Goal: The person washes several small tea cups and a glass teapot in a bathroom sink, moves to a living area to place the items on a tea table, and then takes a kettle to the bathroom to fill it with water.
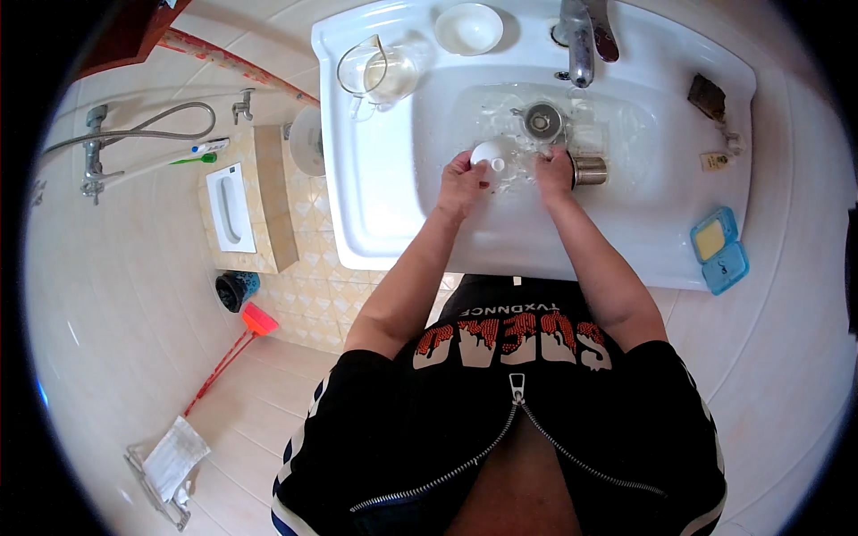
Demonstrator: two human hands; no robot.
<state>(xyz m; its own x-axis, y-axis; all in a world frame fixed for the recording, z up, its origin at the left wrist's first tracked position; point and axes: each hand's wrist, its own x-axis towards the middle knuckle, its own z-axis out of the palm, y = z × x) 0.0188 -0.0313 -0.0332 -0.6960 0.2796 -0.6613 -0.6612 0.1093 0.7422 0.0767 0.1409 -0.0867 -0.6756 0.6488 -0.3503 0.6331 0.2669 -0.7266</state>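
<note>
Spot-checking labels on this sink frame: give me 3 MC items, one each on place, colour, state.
1. Where is the white bowl?
A. on the sink's back rim
B. on the floor
C. in the left hand

2. What colour is the open soap box?
A. red
B. blue
C. green

3. What is the left hand doing?
A. hanging free
B. turning the faucet
C. holding a small white cup

Answers: 1 A, it sits beside the faucet; 2 B, lid and tray are blue; 3 C, fingers wrap the cup inside the sink.
</note>
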